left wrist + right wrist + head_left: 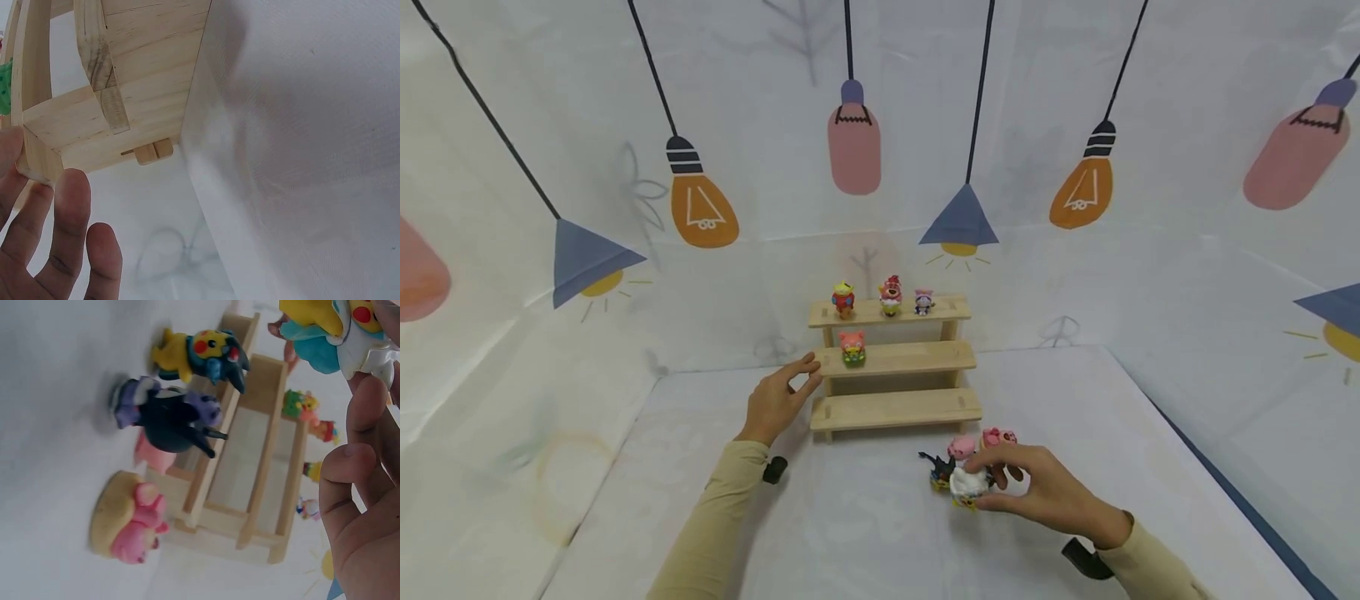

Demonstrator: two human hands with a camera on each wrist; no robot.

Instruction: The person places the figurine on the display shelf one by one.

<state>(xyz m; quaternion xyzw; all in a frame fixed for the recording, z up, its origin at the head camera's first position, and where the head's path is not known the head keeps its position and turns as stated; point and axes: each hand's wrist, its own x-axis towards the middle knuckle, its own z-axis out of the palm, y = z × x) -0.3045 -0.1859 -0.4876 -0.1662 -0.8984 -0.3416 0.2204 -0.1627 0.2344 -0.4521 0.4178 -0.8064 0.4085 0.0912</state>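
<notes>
My right hand (1037, 492) pinches a small yellow figurine in a white and teal costume (340, 337) between thumb and fingers. In the right wrist view, several figurines stand close by: a yellow one with red cheeks in a dark blue outfit (206, 353), a purple-and-black one (169, 419) and a pink one on a tan base (134, 519). My left hand (775, 404) is at the left end of the middle tier of a wooden three-tier stand (895, 408). Its fingertips (72, 187) are at the board's end, fingers loosely bent; whether they press on it is unclear.
On the top tier are a green-headed figurine in red (843, 302), a pink bear figurine (891, 296) and a small pink-and-purple one (923, 302). A pink figurine with a green base (852, 350) sits at the middle tier's left. Behind rises a lamp-printed white sheet (775, 275).
</notes>
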